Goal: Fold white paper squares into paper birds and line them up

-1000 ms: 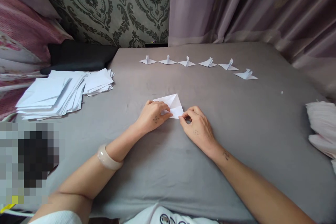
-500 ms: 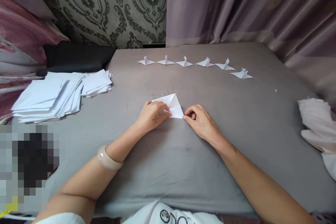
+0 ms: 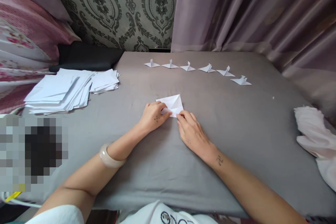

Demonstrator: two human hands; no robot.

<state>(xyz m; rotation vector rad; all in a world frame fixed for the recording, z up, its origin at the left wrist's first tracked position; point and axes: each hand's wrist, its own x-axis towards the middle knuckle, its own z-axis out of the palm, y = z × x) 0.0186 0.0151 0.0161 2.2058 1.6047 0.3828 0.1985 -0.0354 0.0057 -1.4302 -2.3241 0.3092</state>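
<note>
A creased sheet of white paper (image 3: 173, 102) lies on the grey cloth in front of me, with fold lines running across it. My left hand (image 3: 155, 114) grips its near left edge between thumb and fingers. At the near right edge, my right hand (image 3: 191, 126) has its fingertips closed on the paper, the palm turned down. The two hands almost meet along the near side, and part of the paper is hidden beneath the fingers.
Several folded paper birds (image 3: 188, 66) stand in a row toward the far edge. Stacks of white paper (image 3: 56, 91) lie at the left by a black bag-like item (image 3: 89, 56). A crumpled white cloth (image 3: 312, 129) sits at the right. Grey fabric (image 3: 147, 178) covers the table.
My right hand has moved left and turned palm-down, from the paper's right corner onto its near edge. My left hand keeps its hold. The view has shifted slightly.
</note>
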